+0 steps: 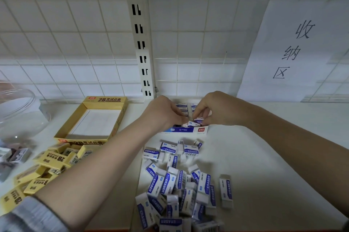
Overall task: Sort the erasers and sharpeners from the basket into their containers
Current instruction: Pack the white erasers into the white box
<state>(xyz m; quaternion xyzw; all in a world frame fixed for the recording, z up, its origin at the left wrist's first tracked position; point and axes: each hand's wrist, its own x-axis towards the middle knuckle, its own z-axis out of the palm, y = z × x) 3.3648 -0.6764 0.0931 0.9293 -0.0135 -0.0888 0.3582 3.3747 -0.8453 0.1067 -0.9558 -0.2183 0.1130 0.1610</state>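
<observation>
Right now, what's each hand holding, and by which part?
Both the left hand and the right hand pinch one blue-and-white eraser, apparently at opposite ends, over its box.

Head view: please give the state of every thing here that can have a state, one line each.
Blue box: open, partly filled with erasers.
Yellow box: open, no erasers inside.
White erasers: loose pile on the shelf.
Yellow erasers: loose pile on the shelf.
Left hand: pinches an eraser over the blue box.
Right hand: pinches erasers in the blue box.

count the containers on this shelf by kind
yellow 2B box: 1
blue and white eraser box: 1
clear plastic container: 1
total: 3
</observation>
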